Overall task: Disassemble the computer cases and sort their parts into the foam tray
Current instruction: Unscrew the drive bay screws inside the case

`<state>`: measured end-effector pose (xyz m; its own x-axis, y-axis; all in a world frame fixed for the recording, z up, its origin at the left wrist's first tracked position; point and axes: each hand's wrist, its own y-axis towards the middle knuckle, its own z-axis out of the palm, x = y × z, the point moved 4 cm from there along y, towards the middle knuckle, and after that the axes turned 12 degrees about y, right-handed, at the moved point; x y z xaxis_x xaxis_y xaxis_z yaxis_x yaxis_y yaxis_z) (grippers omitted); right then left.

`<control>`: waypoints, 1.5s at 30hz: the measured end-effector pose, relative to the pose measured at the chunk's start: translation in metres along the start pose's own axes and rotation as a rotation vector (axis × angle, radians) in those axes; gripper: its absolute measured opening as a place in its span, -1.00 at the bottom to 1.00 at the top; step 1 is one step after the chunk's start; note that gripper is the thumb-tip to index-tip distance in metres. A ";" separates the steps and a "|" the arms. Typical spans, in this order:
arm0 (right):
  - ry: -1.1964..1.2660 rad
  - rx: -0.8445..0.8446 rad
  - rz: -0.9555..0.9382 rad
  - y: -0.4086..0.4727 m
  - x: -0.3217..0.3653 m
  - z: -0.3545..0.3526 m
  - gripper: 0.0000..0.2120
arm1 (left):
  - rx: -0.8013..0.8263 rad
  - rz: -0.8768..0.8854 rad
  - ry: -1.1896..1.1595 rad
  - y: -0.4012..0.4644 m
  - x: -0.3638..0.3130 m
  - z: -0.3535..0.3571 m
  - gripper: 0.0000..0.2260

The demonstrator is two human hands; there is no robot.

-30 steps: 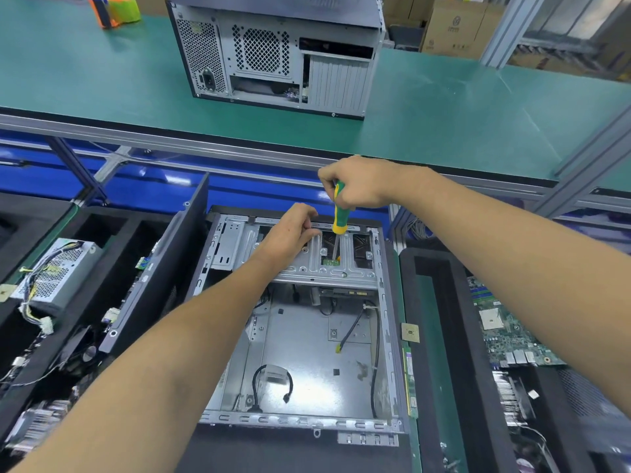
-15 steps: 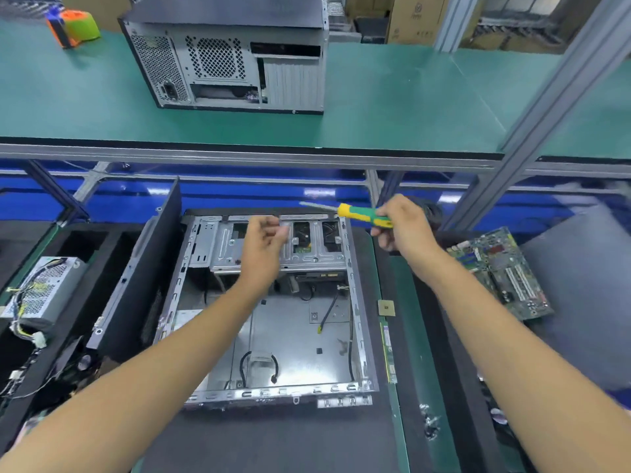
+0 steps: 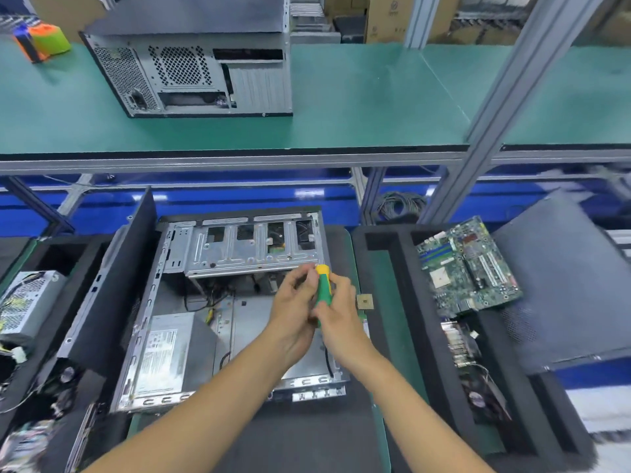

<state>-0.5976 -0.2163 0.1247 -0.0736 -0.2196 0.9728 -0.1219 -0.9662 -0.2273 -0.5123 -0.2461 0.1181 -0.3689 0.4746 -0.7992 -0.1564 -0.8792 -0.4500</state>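
Motherboard (image 3: 469, 268) already sorted into foam tray (image 3: 403, 268); open case (image 3: 218, 302) part-stripped, screwdriver (image 3: 323, 288) gripped by fingers of both hands

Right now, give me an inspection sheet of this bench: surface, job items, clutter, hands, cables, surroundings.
Surface: green mat on the upper shelf; black foam tray on the lower level.
Job's things: open computer case lying flat, drive cage at its far end; motherboard lying across the right foam tray; power supply on the left.
Clutter: small square chip beside the case.
Grippers: right hand grips the green-yellow screwdriver; left hand touches it near the yellow cap.
Cables: black wires inside the case; coiled cable behind.
Surroundings: closed computer case on the shelf; cardboard boxes behind.
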 end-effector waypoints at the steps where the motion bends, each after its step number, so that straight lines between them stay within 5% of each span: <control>1: -0.071 0.015 -0.021 -0.001 -0.001 0.000 -0.61 | -0.008 0.014 -0.011 -0.001 0.001 -0.001 -0.73; 4: -0.113 0.014 -0.013 -0.003 -0.005 0.000 -0.40 | -0.019 0.059 0.018 -0.005 0.000 0.001 -0.73; 9: 0.662 -0.411 0.140 0.000 -0.008 -0.011 -0.61 | -0.059 0.128 0.263 -0.007 0.001 0.003 -0.79; 16: 1.346 -0.254 0.236 0.012 -0.030 -0.025 -0.46 | 0.117 0.482 1.271 -0.017 0.002 0.029 -0.64; 20: 1.496 -0.222 0.172 0.008 -0.047 -0.037 -0.52 | 0.194 0.552 1.408 -0.023 0.013 0.046 -0.57; 26: 1.533 -0.277 0.173 -0.002 -0.065 -0.066 -0.55 | 0.279 0.609 1.451 -0.031 0.034 0.057 -0.59; 29: 1.511 -0.452 0.221 -0.007 -0.081 -0.092 -0.62 | 0.364 0.666 1.376 -0.032 0.045 0.061 -0.70; 36: 0.976 -0.890 0.567 -0.050 -0.168 -0.170 -0.72 | 0.491 0.613 1.381 -0.017 0.068 0.057 -0.81; 45: 0.605 -0.938 0.887 -0.089 -0.236 -0.188 -0.79 | 0.508 0.603 1.468 -0.005 0.077 0.055 -0.80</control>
<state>-0.7552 -0.0533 -0.0928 -0.8459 -0.3730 0.3812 -0.3945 -0.0433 -0.9179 -0.5904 -0.2072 0.0803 0.5880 -0.5417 -0.6006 -0.6919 -0.7215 -0.0266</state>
